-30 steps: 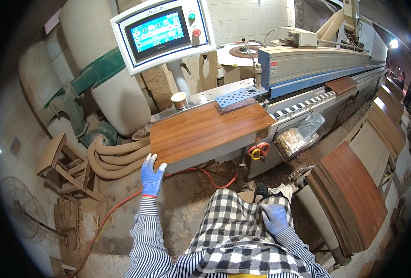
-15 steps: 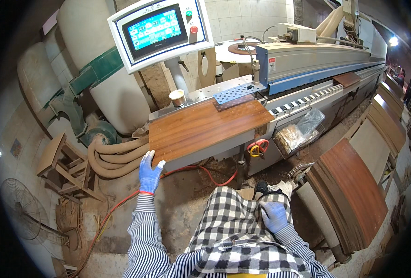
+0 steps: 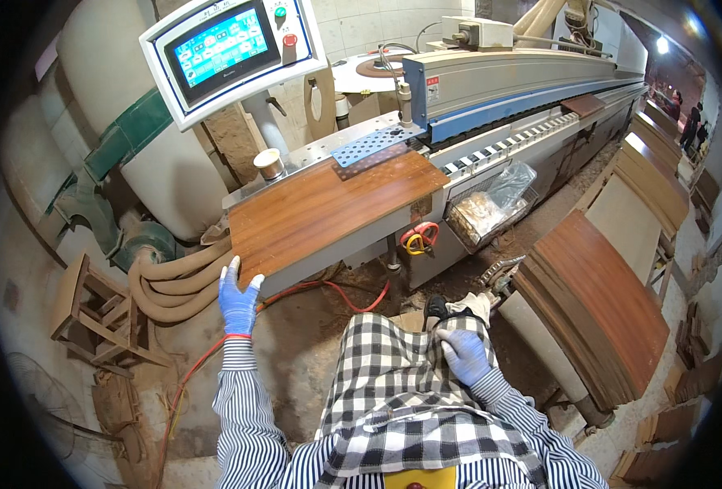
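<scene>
My left hand (image 3: 239, 297), in a blue glove with pale fingertips, touches the near left corner of a wood-grain board (image 3: 312, 220) with fingers apart. That board lies on the front end of a long machine with a blue guard rail (image 3: 499, 114). A perforated blue plate (image 3: 369, 143) sits over the board's far edge, and a round tin (image 3: 269, 163) stands to its left. My right hand (image 3: 464, 354), also gloved, rests with loosely bent fingers on the checked cloth (image 3: 393, 383) covering my lap and leg. Red and yellow scissors (image 3: 419, 238) hang below the board.
A control screen (image 3: 224, 57) tops a post. Stacked panels (image 3: 589, 301) stand at right, with people (image 3: 691, 126) far behind. A wire basket (image 3: 487, 212) hangs on the machine. Thick hoses (image 3: 165, 293), a wooden stool (image 3: 92, 310) and a red cable (image 3: 361, 301) are low at left and center.
The whole view has shifted, so the machine and stacks sit further left in the picture. My hands keep their places on the board's corner and on the checked cloth.
</scene>
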`<state>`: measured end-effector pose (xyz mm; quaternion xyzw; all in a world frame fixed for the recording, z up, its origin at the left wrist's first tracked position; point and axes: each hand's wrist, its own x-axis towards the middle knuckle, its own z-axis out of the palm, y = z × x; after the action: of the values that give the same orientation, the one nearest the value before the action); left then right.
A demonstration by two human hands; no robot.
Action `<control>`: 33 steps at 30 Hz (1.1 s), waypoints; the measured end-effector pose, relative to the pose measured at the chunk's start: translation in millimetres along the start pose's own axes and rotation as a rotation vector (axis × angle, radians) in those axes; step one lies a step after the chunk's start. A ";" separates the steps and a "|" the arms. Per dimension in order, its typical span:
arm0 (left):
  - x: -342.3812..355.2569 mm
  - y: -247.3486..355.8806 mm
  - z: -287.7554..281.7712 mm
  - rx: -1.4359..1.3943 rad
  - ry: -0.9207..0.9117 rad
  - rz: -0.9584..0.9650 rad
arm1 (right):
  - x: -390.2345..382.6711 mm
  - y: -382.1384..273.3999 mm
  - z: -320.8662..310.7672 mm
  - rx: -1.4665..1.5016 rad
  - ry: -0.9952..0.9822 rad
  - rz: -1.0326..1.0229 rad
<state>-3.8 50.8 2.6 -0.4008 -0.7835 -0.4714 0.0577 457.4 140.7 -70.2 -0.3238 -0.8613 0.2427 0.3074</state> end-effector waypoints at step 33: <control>12.3 58.0 89.2 0.449 0.101 0.479 | -52.3 59.3 -111.4 0.271 0.606 0.539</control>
<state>53.2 141.4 -0.4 -0.5269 -0.7474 -0.2795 0.2927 589.6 168.0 -49.0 -0.5508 -0.5766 0.3194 0.5120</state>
